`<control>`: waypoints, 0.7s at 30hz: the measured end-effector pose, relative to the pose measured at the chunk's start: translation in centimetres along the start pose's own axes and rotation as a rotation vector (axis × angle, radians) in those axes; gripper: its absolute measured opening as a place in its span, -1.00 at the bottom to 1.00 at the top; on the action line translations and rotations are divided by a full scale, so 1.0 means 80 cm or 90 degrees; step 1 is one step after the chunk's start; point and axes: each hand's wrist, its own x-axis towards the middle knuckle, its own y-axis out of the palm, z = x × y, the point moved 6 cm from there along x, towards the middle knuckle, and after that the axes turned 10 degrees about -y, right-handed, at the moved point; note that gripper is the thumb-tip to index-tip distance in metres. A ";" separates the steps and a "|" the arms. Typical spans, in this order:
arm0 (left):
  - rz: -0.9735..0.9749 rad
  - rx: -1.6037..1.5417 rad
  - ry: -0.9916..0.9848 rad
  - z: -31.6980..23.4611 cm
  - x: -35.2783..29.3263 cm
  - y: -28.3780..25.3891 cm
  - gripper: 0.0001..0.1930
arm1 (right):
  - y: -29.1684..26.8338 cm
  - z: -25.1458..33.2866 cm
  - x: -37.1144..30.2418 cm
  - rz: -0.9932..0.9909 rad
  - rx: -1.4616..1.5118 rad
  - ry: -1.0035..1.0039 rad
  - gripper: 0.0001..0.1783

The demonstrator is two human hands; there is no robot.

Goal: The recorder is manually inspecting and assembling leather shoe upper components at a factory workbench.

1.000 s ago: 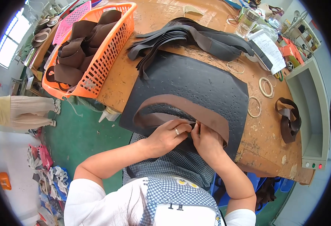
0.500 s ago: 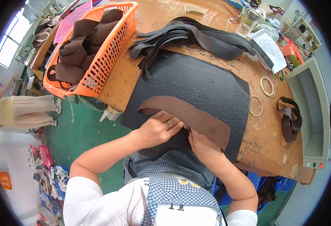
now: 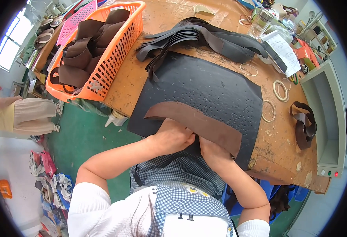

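A curved brown leather strip [image 3: 197, 122] stands over the near part of a black, pitted mat [image 3: 209, 87]. At the strip's near edge, about its middle, my left hand [image 3: 173, 136] is closed, its fingertips tucked in by the edge. Close beside it, my right hand [image 3: 213, 149] grips the strip's right part from below; most of its fingers are hidden behind the leather. The two hands almost touch. What lies between the left fingertips is mostly hidden, though they press at the strip.
An orange basket [image 3: 114, 51] of brown strips stands at the left. Dark strips [image 3: 205, 37] lie piled behind the mat. On the right are tape rolls [image 3: 280, 91], a coiled brown strip [image 3: 304, 125] and a grey box-shaped machine [image 3: 327, 114]. A person [image 3: 23, 114] stands far left.
My left hand has turned and its fingers have curled further under the strip's edge. The right hand and the strip have barely moved. The person at the far left has lowered an arm.
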 end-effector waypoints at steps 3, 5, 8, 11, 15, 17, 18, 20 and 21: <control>0.032 -0.056 -0.094 0.009 0.010 0.002 -0.81 | -0.006 0.001 0.004 0.001 -0.013 -0.008 -0.77; 0.116 -0.041 -0.146 0.017 0.010 0.009 -0.68 | -0.009 0.003 0.005 0.003 -0.043 -0.018 -0.76; 0.130 -0.036 -0.175 0.010 0.025 -0.001 -0.66 | -0.012 0.004 0.003 0.002 -0.200 -0.062 -0.76; 0.185 -0.016 -0.183 0.014 0.025 0.000 -0.62 | -0.004 -0.006 0.001 0.057 -0.151 0.001 -0.80; 0.117 -0.050 -0.078 0.026 0.014 -0.020 -0.63 | 0.003 -0.003 -0.006 0.085 -0.011 -0.009 -0.81; 0.176 -0.034 0.106 0.018 0.006 -0.030 -0.62 | 0.006 0.002 -0.013 0.094 -0.001 -0.015 -0.80; 0.178 -0.034 0.103 0.023 -0.001 -0.034 -0.62 | -0.001 0.006 -0.013 0.079 0.050 -0.012 -0.71; 0.183 0.120 0.165 0.030 -0.017 -0.033 -0.61 | -0.001 0.010 -0.017 0.066 0.105 -0.009 -0.61; 0.265 0.141 0.195 0.033 -0.021 -0.023 -0.59 | 0.001 0.013 -0.021 0.083 0.018 -0.051 -0.51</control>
